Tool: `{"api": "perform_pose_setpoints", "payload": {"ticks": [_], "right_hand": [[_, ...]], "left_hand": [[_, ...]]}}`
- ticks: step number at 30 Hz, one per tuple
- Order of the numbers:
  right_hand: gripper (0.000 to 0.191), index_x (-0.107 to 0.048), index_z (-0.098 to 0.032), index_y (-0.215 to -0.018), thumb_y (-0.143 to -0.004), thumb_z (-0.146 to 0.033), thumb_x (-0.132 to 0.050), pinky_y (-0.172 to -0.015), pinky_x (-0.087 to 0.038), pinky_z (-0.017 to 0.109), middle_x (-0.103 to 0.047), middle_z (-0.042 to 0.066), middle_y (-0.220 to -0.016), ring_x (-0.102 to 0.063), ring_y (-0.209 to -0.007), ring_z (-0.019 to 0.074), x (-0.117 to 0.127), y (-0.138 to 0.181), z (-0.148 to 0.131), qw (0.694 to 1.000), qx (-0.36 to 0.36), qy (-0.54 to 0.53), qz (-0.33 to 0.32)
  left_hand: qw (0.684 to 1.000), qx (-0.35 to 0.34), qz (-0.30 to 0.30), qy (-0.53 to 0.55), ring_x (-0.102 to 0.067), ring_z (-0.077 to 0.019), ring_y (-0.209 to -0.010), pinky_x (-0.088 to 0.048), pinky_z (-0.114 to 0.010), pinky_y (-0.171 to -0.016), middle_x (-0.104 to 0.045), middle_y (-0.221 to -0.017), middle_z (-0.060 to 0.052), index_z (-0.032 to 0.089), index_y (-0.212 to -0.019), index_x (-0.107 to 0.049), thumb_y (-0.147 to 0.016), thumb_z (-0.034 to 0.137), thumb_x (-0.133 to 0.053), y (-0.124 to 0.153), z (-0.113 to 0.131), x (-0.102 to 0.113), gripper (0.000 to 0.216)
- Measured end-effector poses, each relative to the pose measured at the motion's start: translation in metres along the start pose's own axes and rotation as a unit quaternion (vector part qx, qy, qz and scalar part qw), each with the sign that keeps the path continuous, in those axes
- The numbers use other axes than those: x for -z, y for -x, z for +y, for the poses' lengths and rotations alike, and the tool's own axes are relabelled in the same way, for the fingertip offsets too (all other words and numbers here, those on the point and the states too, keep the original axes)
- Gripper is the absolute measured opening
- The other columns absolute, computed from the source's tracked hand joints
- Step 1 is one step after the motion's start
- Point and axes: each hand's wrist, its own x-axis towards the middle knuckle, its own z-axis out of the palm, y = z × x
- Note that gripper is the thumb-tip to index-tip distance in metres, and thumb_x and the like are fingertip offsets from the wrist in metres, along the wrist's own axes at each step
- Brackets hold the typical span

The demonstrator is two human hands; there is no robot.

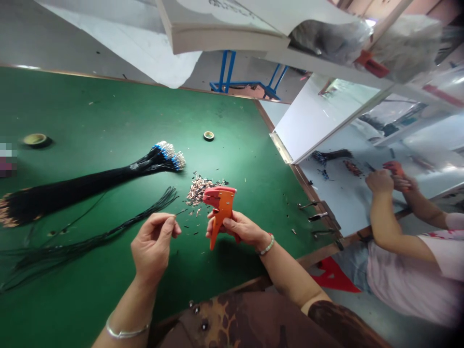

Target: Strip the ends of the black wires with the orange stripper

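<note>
On my feed, the operator's left wrist (127, 325) wears a thin silver bangle (127, 331), and the right wrist (264, 247) a strand of pale green beads (267, 245). Their brown mottled top (246, 321) has small metal studs (204, 326) and a darker sleeve (344, 324).

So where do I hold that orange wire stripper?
Grip the orange wire stripper by its long lower handle from the side, as the right hand does: that narrow handle fits a closed hand, and the wider head stays clear above it.
</note>
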Motion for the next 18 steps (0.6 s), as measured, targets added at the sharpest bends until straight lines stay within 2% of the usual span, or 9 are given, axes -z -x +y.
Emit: {"api": "perform_pose_setpoints", "payload": {"ticks": [6, 8, 12, 18], "right_hand": [[0.050, -0.062, -0.014, -0.116, -0.088, -0.050, -0.083, -0.091, -0.062, 0.047, -0.072, 0.007, -0.099, -0.078, -0.092, 0.0255, -0.006, 0.004, 0.000, 0.994, -0.063, -0.091, -0.023], [0.050, -0.064, -0.013, -0.115, -0.087, -0.049, -0.084, -0.088, -0.063, 0.046, -0.074, 0.010, -0.101, -0.078, -0.092, 0.0254, -0.007, 0.003, 0.004, 0.993, -0.072, -0.093, -0.032], [0.057, -0.064, -0.011, -0.126, -0.087, -0.049, -0.084, -0.088, -0.063, 0.044, -0.076, 0.017, -0.112, -0.078, -0.097, 0.0272, -0.008, 0.002, 0.007, 0.991, -0.084, -0.079, -0.063], [0.058, -0.064, -0.010, -0.124, -0.086, -0.050, -0.085, -0.077, -0.062, 0.037, -0.075, 0.010, -0.096, -0.078, -0.079, 0.0226, -0.005, 0.001, 0.009, 0.990, -0.093, -0.076, -0.079]], "left_hand": [[1.000, 0.007, -0.012, 0.002, -0.061, -0.0102, -0.062, -0.051, -0.024, -0.060, -0.065, -0.073, 0.002, 0.019, -0.094, -0.072, -0.094, 0.029, -0.073, 0.000, -0.003, 0.000, 0.010], [1.000, 0.009, -0.020, 0.000, -0.061, -0.0100, -0.061, -0.052, -0.023, -0.059, -0.065, -0.072, 0.002, 0.019, -0.093, -0.072, -0.093, 0.029, -0.073, 0.000, -0.002, -0.001, 0.010], [0.999, 0.016, -0.041, -0.003, -0.061, -0.0100, -0.060, -0.052, -0.022, -0.057, -0.064, -0.070, 0.002, 0.019, -0.092, -0.072, -0.093, 0.029, -0.072, 0.000, 0.000, -0.002, 0.009], [0.997, 0.009, -0.074, -0.030, -0.061, -0.0104, -0.059, -0.053, -0.022, -0.056, -0.064, -0.071, 0.001, 0.019, -0.090, -0.071, -0.093, 0.029, -0.071, 0.000, 0.005, -0.003, 0.010]]}}
